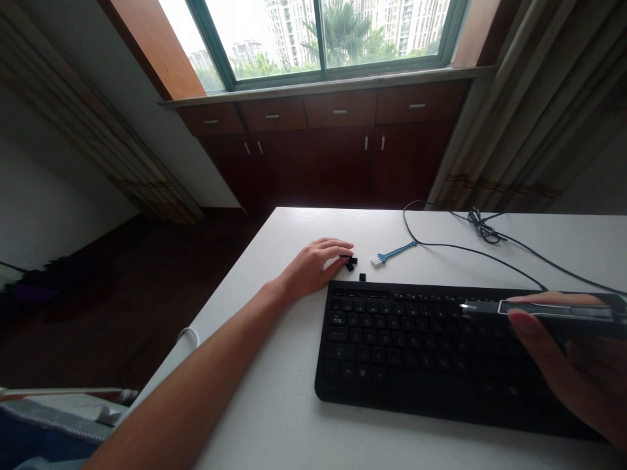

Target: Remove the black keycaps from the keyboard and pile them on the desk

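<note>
L hand [318,261] by keycaps [351,262], grip unclear; R hand [585,372] round tool [533,309] over kybd [401,339]; 1 brush [394,252], cable [482,228] behind.

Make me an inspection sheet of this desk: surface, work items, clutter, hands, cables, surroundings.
Surface: white table, far-left corner in view.
Work items: black keyboard; small black pieces, apparently keycaps, clustered beyond its far-left corner; one separate piece nearer its back edge.
Clutter: blue brush with white bristles, lying behind the keyboard.
Left hand: at the clustered pieces; grip cannot be told.
Right hand: holds a long dark tool with a shiny tip over the keyboard.
Cables: black cable, partly bundled, behind the keyboard.
Surroundings: window, dark red cabinets, curtains on both sides; other people: nothing seen.
</note>
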The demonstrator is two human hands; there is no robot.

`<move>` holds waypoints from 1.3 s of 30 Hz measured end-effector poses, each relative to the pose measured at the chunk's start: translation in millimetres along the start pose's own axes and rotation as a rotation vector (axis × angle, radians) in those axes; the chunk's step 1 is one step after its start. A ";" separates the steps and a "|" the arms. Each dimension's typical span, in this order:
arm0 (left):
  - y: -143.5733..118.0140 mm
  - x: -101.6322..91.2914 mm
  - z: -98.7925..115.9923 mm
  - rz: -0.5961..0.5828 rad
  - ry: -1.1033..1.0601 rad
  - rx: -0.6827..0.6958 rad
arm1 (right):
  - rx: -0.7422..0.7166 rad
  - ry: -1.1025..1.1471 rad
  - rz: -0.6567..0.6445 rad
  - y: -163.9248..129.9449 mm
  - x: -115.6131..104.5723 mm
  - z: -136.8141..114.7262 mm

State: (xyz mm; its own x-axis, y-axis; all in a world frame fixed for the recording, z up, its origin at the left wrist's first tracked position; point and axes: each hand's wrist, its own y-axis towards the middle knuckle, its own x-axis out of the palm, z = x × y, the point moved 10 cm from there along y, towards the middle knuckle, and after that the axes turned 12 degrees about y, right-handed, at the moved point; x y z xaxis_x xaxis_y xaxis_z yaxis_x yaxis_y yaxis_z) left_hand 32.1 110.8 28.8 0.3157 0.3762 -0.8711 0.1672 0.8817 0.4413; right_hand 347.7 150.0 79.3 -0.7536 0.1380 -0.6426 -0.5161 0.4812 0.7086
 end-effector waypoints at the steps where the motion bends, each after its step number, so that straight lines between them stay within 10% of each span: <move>1: 0.2 0.6 0.3 -0.006 -0.003 0.000 | -0.002 0.010 -0.008 0.0 1.2 -0.6; 39: -0.6 -3.8 -9.5 0.030 0.055 -0.118 | -0.004 0.008 -0.026 -2.1 2.2 2.7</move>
State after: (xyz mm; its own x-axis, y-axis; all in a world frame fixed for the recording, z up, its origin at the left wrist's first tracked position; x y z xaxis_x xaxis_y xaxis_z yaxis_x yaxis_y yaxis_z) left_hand 21.9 111.6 29.8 0.2670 0.4146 -0.8699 0.0469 0.8961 0.4415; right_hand 348.3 151.6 75.6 -0.7431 0.1185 -0.6587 -0.5371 0.4814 0.6926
